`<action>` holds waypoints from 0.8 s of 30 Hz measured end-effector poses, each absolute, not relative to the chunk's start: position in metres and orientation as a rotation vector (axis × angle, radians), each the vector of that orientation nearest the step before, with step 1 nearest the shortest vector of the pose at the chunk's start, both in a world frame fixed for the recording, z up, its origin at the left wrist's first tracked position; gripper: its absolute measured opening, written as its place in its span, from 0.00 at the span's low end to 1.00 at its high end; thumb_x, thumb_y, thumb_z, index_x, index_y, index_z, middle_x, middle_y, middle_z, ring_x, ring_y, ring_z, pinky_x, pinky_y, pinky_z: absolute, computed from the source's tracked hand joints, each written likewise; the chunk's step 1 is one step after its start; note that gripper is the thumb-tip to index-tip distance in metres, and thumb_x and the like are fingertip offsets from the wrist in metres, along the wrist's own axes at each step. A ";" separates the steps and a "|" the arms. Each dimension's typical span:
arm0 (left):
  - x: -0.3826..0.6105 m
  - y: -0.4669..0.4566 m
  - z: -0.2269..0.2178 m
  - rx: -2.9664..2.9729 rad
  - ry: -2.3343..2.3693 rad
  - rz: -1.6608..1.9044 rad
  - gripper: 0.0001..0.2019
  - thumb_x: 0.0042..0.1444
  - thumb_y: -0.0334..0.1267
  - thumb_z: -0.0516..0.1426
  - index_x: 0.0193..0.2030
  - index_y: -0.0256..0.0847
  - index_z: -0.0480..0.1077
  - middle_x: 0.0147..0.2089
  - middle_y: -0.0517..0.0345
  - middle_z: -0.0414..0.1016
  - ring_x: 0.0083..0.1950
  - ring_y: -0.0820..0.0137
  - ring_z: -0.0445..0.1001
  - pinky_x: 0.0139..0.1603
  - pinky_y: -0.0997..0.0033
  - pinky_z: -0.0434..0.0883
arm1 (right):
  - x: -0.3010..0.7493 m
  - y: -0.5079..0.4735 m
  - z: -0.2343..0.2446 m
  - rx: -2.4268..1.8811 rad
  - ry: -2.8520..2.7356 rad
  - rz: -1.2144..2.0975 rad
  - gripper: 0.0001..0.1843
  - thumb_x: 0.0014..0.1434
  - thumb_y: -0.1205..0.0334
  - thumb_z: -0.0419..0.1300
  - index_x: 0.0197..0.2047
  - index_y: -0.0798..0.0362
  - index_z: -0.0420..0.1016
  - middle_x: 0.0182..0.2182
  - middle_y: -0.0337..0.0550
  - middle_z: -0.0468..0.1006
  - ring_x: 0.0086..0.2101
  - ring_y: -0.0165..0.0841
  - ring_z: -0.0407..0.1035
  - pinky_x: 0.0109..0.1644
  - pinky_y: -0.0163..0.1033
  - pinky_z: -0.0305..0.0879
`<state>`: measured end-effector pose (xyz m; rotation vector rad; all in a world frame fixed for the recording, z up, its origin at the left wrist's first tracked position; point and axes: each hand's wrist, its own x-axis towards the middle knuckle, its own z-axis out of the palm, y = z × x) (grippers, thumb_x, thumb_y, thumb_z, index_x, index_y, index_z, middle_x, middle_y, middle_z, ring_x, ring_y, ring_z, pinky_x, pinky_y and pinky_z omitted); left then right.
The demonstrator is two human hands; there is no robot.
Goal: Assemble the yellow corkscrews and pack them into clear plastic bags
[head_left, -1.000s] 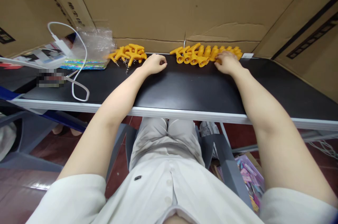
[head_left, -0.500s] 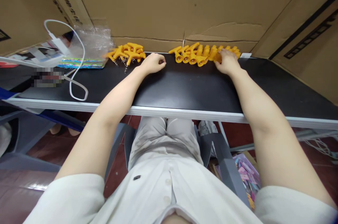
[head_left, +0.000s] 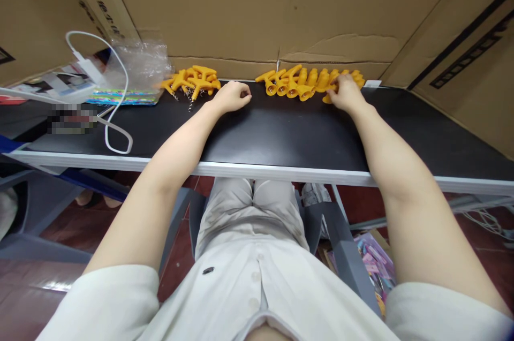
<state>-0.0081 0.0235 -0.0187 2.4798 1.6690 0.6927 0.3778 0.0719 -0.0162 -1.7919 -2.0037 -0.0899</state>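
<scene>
At the back right of the black tabletop, my right hand (head_left: pixel 348 93) is closed with its fingertips on a yellow cone-shaped sleeve (head_left: pixel 327 99), mostly hidden by the hand. Beside it stands a row of yellow hollow bell-shaped pieces (head_left: pixel 304 93), their open ends facing me. T-shaped yellow handles (head_left: pixel 265 76) lie at the row's left end. My left hand (head_left: pixel 233 97) rests on the table with loosely curled fingers, a gap between thumb and forefinger and nothing visible in it. Just left of it is a heap of yellow T-handled corkscrews (head_left: pixel 196 81) with bare metal spirals.
A cardboard wall (head_left: pixel 241 9) stands behind the table. On the left lie a clear plastic bag (head_left: pixel 140 60), a colourful flat packet (head_left: pixel 124 96) and a looped white cable (head_left: pixel 127 76). The table's metal front edge (head_left: pixel 281 171) runs close to my lap.
My right hand's fingers have drawn together on a yellow sleeve, and its wide end now shows below the fingertips. My left hand has stayed in place.
</scene>
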 end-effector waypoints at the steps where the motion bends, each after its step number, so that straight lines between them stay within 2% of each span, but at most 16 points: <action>1: -0.009 0.025 -0.019 2.475 1.676 0.699 0.13 0.63 0.38 0.57 0.47 0.39 0.83 0.46 0.46 0.84 0.53 0.55 0.80 0.66 0.56 0.76 | 0.378 0.075 -0.018 -1.827 -1.997 -0.072 0.22 0.71 0.66 0.62 0.66 0.61 0.76 0.64 0.72 0.76 0.64 0.55 0.73 0.69 0.55 0.68; 5: -0.020 0.029 -0.020 2.405 1.762 0.915 0.16 0.64 0.41 0.59 0.54 0.41 0.81 0.57 0.41 0.82 0.66 0.48 0.76 0.74 0.49 0.72 | 0.379 0.081 -0.024 -1.922 -1.964 0.023 0.33 0.67 0.62 0.68 0.72 0.61 0.72 0.58 0.65 0.81 0.57 0.54 0.78 0.63 0.55 0.75; 8: -0.033 0.023 -0.013 2.240 1.988 1.067 0.22 0.67 0.45 0.59 0.65 0.42 0.77 0.72 0.37 0.74 0.76 0.41 0.68 0.78 0.40 0.66 | 0.383 0.083 -0.026 -1.904 -1.982 0.053 0.36 0.64 0.61 0.70 0.73 0.60 0.71 0.55 0.62 0.82 0.55 0.55 0.79 0.63 0.57 0.76; 10: -0.045 0.017 -0.008 2.079 2.242 0.999 0.27 0.70 0.44 0.58 0.72 0.37 0.71 0.82 0.35 0.63 0.80 0.40 0.63 0.77 0.38 0.64 | 0.386 0.083 -0.026 -1.876 -1.993 0.077 0.37 0.62 0.60 0.71 0.72 0.58 0.72 0.53 0.59 0.83 0.54 0.56 0.79 0.63 0.58 0.76; 11: -0.052 0.015 -0.007 2.005 2.344 0.924 0.30 0.71 0.43 0.58 0.75 0.31 0.67 0.85 0.32 0.57 0.81 0.41 0.61 0.77 0.38 0.63 | 0.387 0.084 -0.026 -1.864 -1.996 0.088 0.37 0.61 0.60 0.72 0.72 0.57 0.73 0.52 0.58 0.83 0.54 0.56 0.79 0.64 0.59 0.76; 12: -0.059 0.014 -0.006 1.925 2.406 0.858 0.35 0.71 0.46 0.60 0.77 0.27 0.62 0.86 0.31 0.55 0.82 0.42 0.60 0.76 0.39 0.62 | 0.388 0.084 -0.025 -1.854 -1.999 0.097 0.37 0.60 0.60 0.72 0.71 0.57 0.73 0.51 0.57 0.83 0.54 0.57 0.79 0.64 0.60 0.76; 13: -0.066 0.015 -0.006 1.843 2.434 0.802 0.40 0.69 0.52 0.63 0.78 0.26 0.60 0.85 0.31 0.57 0.83 0.43 0.58 0.75 0.39 0.61 | 0.388 0.084 -0.025 -1.845 -2.003 0.101 0.38 0.59 0.59 0.73 0.71 0.56 0.74 0.50 0.57 0.83 0.54 0.57 0.79 0.64 0.61 0.76; 15: -0.079 0.018 -0.008 1.836 2.417 0.787 0.48 0.65 0.64 0.63 0.75 0.23 0.61 0.82 0.28 0.61 0.83 0.37 0.56 0.75 0.34 0.61 | 0.388 0.084 -0.024 -1.834 -2.006 0.102 0.38 0.59 0.59 0.73 0.71 0.57 0.74 0.50 0.58 0.83 0.55 0.58 0.78 0.64 0.61 0.76; 17: -0.087 0.023 -0.011 1.840 2.380 0.813 0.56 0.60 0.77 0.59 0.73 0.22 0.63 0.80 0.27 0.61 0.83 0.34 0.53 0.74 0.34 0.60 | 0.387 0.082 -0.024 -1.838 -1.998 0.106 0.38 0.59 0.60 0.73 0.71 0.58 0.73 0.51 0.59 0.82 0.56 0.58 0.78 0.65 0.61 0.76; 20: -0.093 0.030 -0.016 1.892 2.334 0.875 0.64 0.48 0.87 0.55 0.69 0.23 0.67 0.79 0.28 0.62 0.82 0.36 0.55 0.73 0.39 0.60 | 0.382 0.077 -0.021 -1.862 -1.979 0.128 0.37 0.60 0.62 0.74 0.70 0.58 0.74 0.53 0.60 0.82 0.57 0.58 0.78 0.66 0.60 0.75; 22: -0.095 0.034 -0.019 1.919 2.272 0.945 0.56 0.46 0.88 0.56 0.59 0.32 0.71 0.75 0.33 0.67 0.80 0.40 0.57 0.72 0.44 0.60 | 0.377 0.070 -0.016 -1.877 -1.983 0.126 0.36 0.60 0.64 0.73 0.71 0.58 0.74 0.54 0.60 0.82 0.57 0.58 0.78 0.66 0.60 0.75; 24: -0.096 0.037 -0.022 1.893 2.215 1.021 0.40 0.52 0.83 0.58 0.44 0.42 0.68 0.70 0.40 0.69 0.79 0.44 0.57 0.71 0.46 0.58 | 0.371 0.061 -0.010 -1.904 -2.009 0.116 0.36 0.64 0.66 0.72 0.73 0.62 0.72 0.58 0.64 0.82 0.59 0.57 0.78 0.67 0.58 0.74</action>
